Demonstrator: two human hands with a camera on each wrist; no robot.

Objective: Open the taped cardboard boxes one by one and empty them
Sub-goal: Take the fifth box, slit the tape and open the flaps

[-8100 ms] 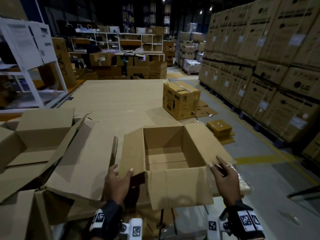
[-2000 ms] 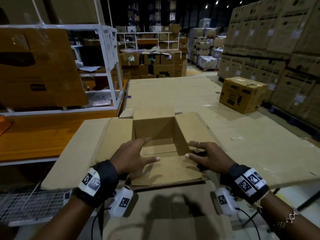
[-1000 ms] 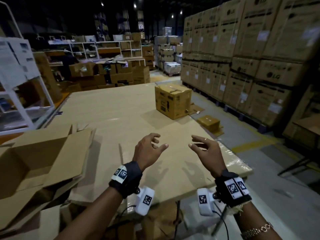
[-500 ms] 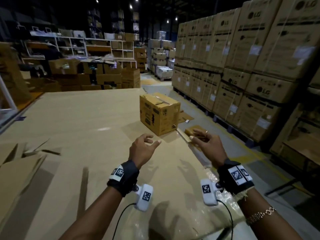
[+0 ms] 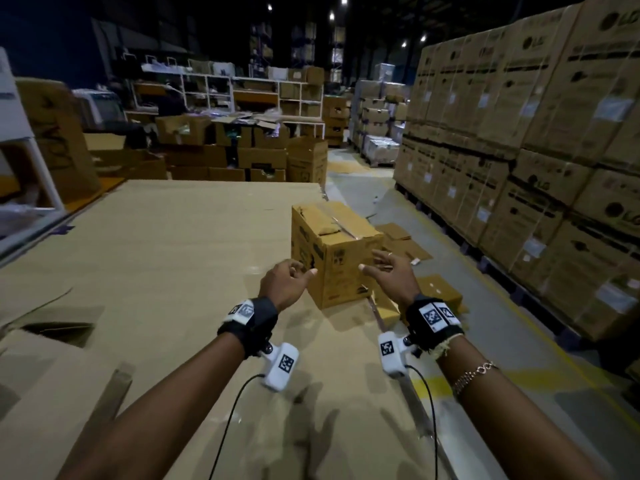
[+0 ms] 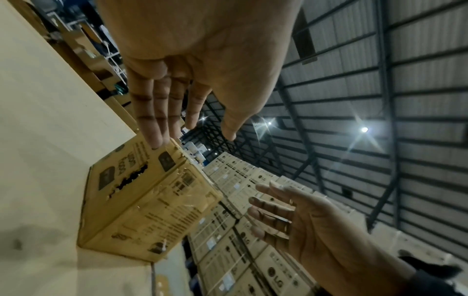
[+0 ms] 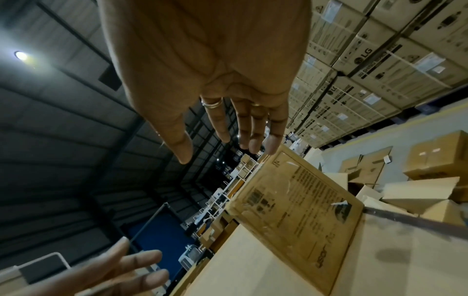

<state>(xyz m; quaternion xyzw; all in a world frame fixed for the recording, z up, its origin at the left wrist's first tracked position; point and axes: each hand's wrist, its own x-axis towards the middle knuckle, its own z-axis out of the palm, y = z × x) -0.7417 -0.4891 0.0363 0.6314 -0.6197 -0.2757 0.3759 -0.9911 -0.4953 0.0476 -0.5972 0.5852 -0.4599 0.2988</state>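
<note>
A taped brown cardboard box [image 5: 334,251] with black print stands shut on the cardboard-covered table [image 5: 173,254], near its right edge. Clear tape runs along its top seam. My left hand [image 5: 298,271] hovers open at the box's near left corner, fingers loosely out. My right hand [image 5: 377,268] is open at the near right face, a ring on one finger. In the left wrist view the left fingertips [image 6: 154,140] reach the box's [image 6: 147,200] upper edge; contact is unclear. The right wrist view shows straight fingers [image 7: 253,138] just above the box [image 7: 296,210]. Neither hand holds anything.
Opened empty boxes [image 5: 45,341] lie at the table's near left. Small boxes and flattened cardboard [image 5: 436,289] sit on the floor right of the table. Tall stacks of printed cartons [image 5: 519,150] line the right aisle. Shelving and more boxes [image 5: 235,143] stand behind the table.
The emptied open box is left behind at the near left. Both hands let go of it, swung right and reached forward, and now flank the taped box.
</note>
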